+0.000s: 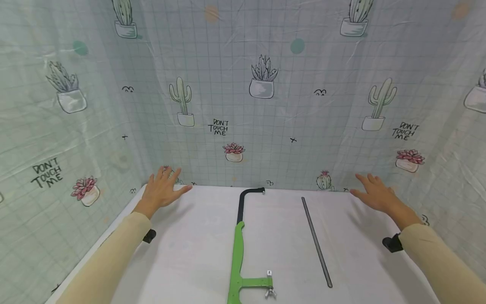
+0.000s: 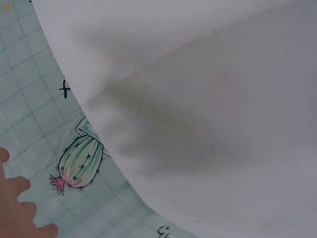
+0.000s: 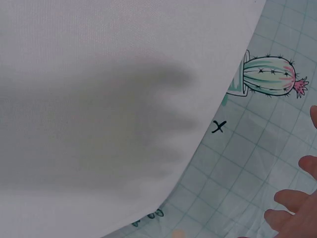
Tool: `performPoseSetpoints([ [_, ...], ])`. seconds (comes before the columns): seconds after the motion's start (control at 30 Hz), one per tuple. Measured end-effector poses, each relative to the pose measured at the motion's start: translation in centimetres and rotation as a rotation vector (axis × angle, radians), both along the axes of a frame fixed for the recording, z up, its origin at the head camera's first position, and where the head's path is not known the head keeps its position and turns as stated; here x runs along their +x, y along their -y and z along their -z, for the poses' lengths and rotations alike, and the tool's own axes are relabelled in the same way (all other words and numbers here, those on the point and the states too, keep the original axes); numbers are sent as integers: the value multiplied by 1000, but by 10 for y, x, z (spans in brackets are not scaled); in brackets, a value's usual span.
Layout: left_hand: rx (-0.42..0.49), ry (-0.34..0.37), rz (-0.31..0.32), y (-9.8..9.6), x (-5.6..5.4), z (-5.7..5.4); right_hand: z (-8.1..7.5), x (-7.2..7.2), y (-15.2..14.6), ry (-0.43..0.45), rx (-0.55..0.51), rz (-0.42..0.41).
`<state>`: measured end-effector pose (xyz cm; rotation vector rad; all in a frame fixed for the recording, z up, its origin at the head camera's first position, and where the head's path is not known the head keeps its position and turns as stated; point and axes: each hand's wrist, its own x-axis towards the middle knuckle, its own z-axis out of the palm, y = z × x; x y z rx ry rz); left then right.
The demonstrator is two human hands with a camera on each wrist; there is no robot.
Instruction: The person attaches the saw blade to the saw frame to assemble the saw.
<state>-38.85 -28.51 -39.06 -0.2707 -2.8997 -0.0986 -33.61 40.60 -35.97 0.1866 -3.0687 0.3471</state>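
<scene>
While printed pots [image 1: 185, 120] hold cacti [image 1: 181, 96], a saw frame [image 1: 238, 249] lies flat.

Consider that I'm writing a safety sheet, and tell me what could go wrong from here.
The thin dark strip lies loose, apart from the green-handled saw frame. It looks like the blade, so careless handling might scratch skin, though any teeth are too small to make out. The wing nut on the frame might drop off and get lost if unscrewed too far.

Cactus-printed, gridded sheeting [image 1: 284, 114] borders a white tabletop [image 1: 281, 236] on three sides.
</scene>
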Motion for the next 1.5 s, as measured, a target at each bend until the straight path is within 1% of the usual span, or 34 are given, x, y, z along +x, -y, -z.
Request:
performPoseSetpoints([
  [0.17, 4, -10, 7, 0, 2, 2, 4, 0, -2, -22, 6, -8],
  [0.37, -4, -9, 8, -1, 7, 4, 11, 1, -2, 12, -6, -2],
  [0.5, -6, -22, 9, -4, 9, 1, 10, 0, -2, 1, -7, -4],
  [0.63, -14, -16, 4, -5, 10, 0, 10, 0, -3, 12, -4, -4],
  [0.73, -16, -19, 12, -6, 9, 0, 10, 1, -4, 17, 1, 2],
  [1.03, -19, 2, 5, -6, 9, 0, 9, 4, -3, 14, 3, -2],
  [1.2, -3, 6, 16, -10, 14, -2, 8, 9, 1, -3, 10, -14],
  [1.3, 10, 3, 18, -15, 18, -3, 6, 14, 6, -22, 11, -26],
  [1.4, 32, -14, 22, -20, 25, -3, 7, 23, 13, -49, 7, -57],
  [1.5, 44, -23, 22, -27, 34, -2, 10, 34, 23, -71, -6, -92],
])
